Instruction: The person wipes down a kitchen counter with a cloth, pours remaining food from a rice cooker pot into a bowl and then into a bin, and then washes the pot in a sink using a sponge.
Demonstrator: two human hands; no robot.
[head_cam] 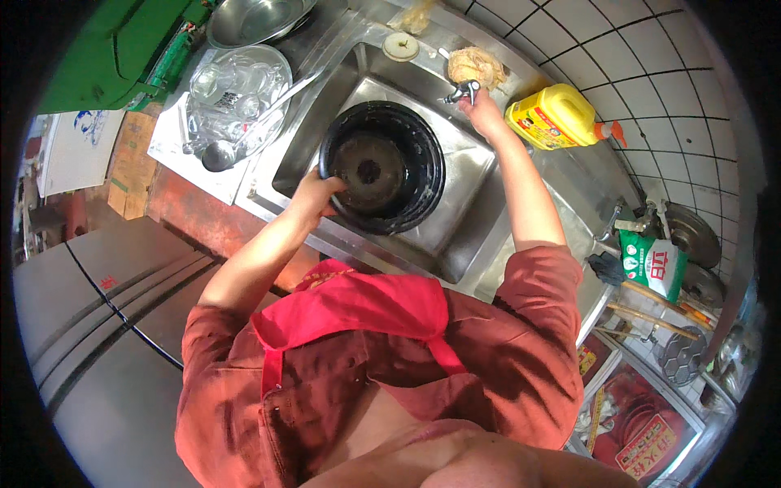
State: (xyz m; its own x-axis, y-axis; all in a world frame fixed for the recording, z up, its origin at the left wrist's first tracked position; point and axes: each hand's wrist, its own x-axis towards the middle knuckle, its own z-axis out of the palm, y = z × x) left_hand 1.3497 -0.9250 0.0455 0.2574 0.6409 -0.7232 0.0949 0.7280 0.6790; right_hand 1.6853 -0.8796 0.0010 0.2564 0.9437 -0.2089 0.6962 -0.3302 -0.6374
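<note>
My left hand [318, 194] grips the near left rim of a round black tub [421, 183], thumb inside the rim. The tub stands in a stainless steel sink basin [451, 238], and its inside looks wet and dark in the middle. My right hand [484, 113] is at a chrome faucet [465, 91] over the far right edge of the basin, with its fingers on the handle side. Whether water runs is not clear to see. Beside the faucet lies a crumpled tan cloth or mesh pad [477, 66]. A round pale sink stopper or lid [400, 47] rests on the back ledge.
Left of the basin, a clear bowl [277, 61] holds glassware and a ladle [218, 156]. Metal bowls [256, 21] stand behind. A yellow pump bottle [552, 116] lies right of the faucet; farther right are a green-white bag [654, 262] and wooden handles. A green bin [116, 49] stands far left.
</note>
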